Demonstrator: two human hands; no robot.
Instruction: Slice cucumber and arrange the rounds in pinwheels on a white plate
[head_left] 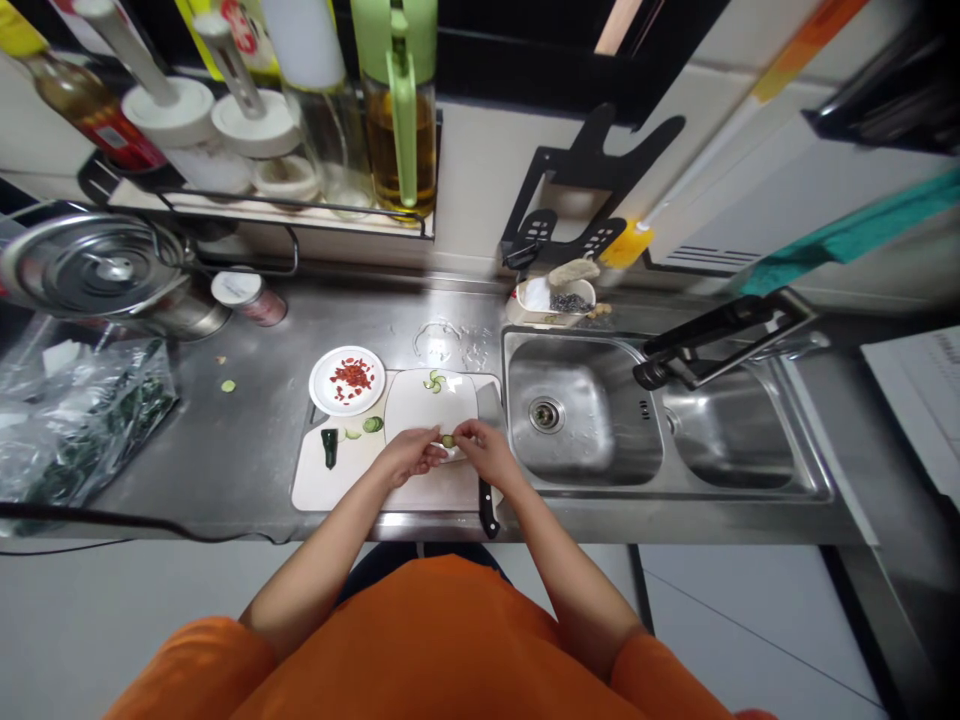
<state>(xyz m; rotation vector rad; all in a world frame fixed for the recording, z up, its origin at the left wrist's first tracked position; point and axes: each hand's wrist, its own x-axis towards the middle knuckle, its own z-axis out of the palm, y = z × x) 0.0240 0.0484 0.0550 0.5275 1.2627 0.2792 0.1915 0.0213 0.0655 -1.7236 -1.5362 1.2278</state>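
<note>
Over the front of a white square plate [409, 402], my left hand [409, 456] and my right hand [489, 454] meet at a small green cucumber slice [448, 441]. Both have thumb and fingers pinched at its edges. Farther back on the plate lies a small fan of thin cucumber slices [433, 381]. The plate rests on a cutting board [319, 488]. To its left on the board are a stack of cucumber slices [373, 425] and a dark green cucumber end [329, 448]. A kitchen knife [489, 512] lies along the right side, its black handle toward me.
A round white plate [320, 384] with red bits overlaps the board's back left corner. To the right is a double steel sink [585, 400] with a black faucet [705, 335]. At left stand a lidded pot [112, 270], a small can [250, 298] and a plastic bag of greens [97, 430].
</note>
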